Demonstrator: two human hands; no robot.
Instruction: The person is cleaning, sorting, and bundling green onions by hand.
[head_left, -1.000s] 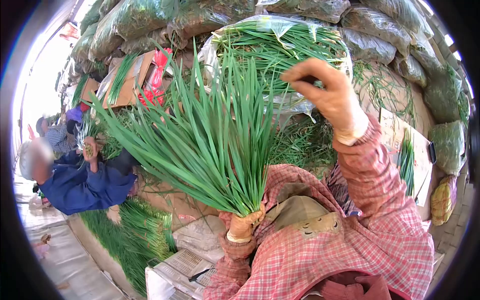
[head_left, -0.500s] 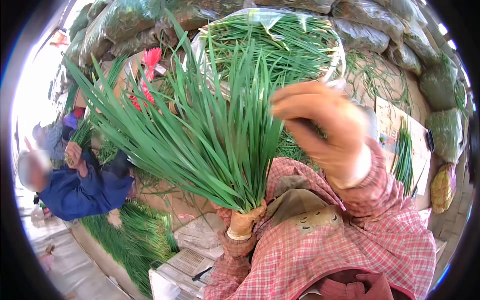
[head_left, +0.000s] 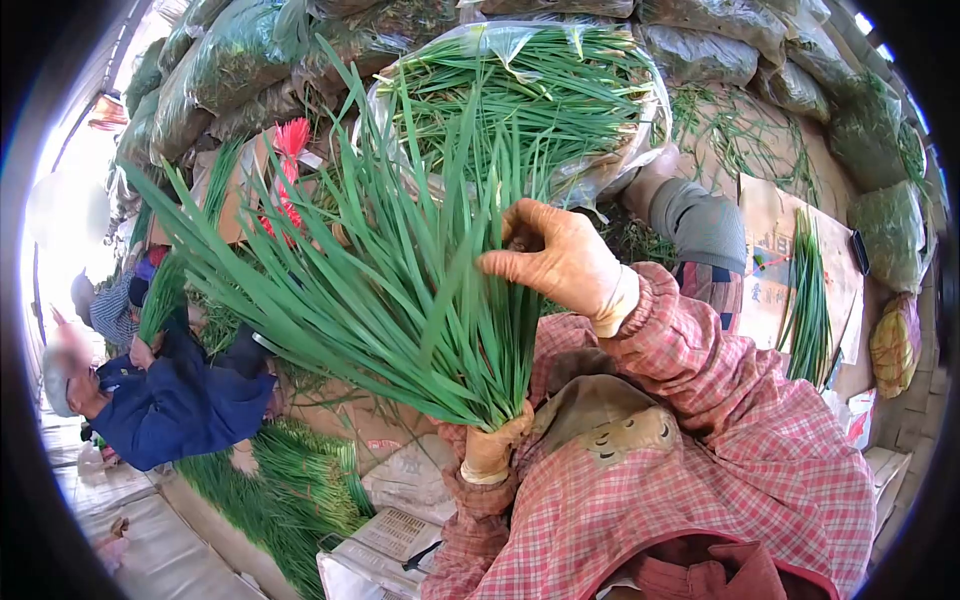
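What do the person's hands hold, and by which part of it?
The left hand grips a bundle of long green leaves around its gathered lower end. The right hand is at the leaves higher up; whether it pinches any cannot be told.

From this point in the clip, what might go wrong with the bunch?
Only the left hand grips the bunch, low at its base, so stalks could slip if that grip loosens.
The right hand is at the leaves' right side; a tug there might bend or tear some.
The leaves fan widely and overlap, so they could tangle.
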